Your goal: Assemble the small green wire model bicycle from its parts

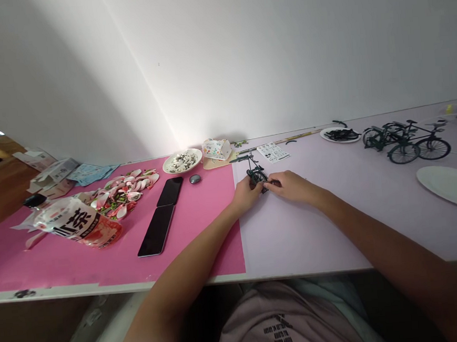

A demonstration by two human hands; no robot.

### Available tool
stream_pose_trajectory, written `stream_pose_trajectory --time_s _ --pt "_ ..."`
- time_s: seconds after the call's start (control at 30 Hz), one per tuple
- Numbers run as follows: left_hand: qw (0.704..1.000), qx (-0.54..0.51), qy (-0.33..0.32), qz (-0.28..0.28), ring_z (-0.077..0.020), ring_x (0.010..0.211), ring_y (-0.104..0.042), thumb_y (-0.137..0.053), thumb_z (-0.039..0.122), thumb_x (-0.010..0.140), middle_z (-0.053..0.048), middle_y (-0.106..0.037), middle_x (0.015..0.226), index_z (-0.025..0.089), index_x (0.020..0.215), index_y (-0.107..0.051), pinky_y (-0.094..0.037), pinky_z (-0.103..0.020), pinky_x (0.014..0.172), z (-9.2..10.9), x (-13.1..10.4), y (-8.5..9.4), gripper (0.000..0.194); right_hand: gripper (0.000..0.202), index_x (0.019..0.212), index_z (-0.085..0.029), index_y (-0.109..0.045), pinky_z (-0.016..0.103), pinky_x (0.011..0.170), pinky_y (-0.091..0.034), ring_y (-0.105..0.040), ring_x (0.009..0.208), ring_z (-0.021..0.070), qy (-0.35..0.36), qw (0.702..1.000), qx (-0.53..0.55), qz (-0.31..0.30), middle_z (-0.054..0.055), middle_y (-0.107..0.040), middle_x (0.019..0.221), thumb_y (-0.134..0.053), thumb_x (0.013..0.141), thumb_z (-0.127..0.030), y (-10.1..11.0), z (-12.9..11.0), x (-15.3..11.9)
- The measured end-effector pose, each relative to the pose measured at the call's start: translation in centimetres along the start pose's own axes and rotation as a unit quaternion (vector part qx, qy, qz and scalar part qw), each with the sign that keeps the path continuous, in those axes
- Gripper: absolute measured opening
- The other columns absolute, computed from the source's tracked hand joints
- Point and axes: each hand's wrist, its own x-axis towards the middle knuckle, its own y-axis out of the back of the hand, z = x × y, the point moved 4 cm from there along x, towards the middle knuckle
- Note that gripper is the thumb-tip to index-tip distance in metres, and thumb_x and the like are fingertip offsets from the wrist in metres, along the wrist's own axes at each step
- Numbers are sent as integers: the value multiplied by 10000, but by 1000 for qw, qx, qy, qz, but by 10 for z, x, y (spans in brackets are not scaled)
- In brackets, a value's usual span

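Between my two hands stands a small dark green model bicycle (256, 175), over the seam where the pink and pale lilac table coverings meet. My left hand (247, 192) has its fingers closed on the bicycle's near left side. From the right, my right hand (287, 185) pinches the near end of the same bicycle, its fingertips close to the left ones. Fingers hide the near part of the model. Just behind it lies a printed instruction sheet (273, 152) with small diagrams.
Finished-looking model bicycles (404, 141) and a plate of black parts (340, 135) stand at the right, near a white plate (453, 187). To the left are a folding phone (161, 218), a grey oval case (195, 179), a bowl of small pieces (182, 161), and a drink bottle (76, 222).
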Motion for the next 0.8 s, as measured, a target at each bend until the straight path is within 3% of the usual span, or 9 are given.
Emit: stream_pose_trajectory --time_s 0.8 --pt "999 29 -11 7 -177 733 -616 -625 307 924 -58 -711 837 175 876 -582 -447 -287 687 3 -2 1 147 299 744 -238 -506 301 555 -325 -514 583 167 2 999 -28 -36 17 -654 732 -553 938 -460 -9 4 0"
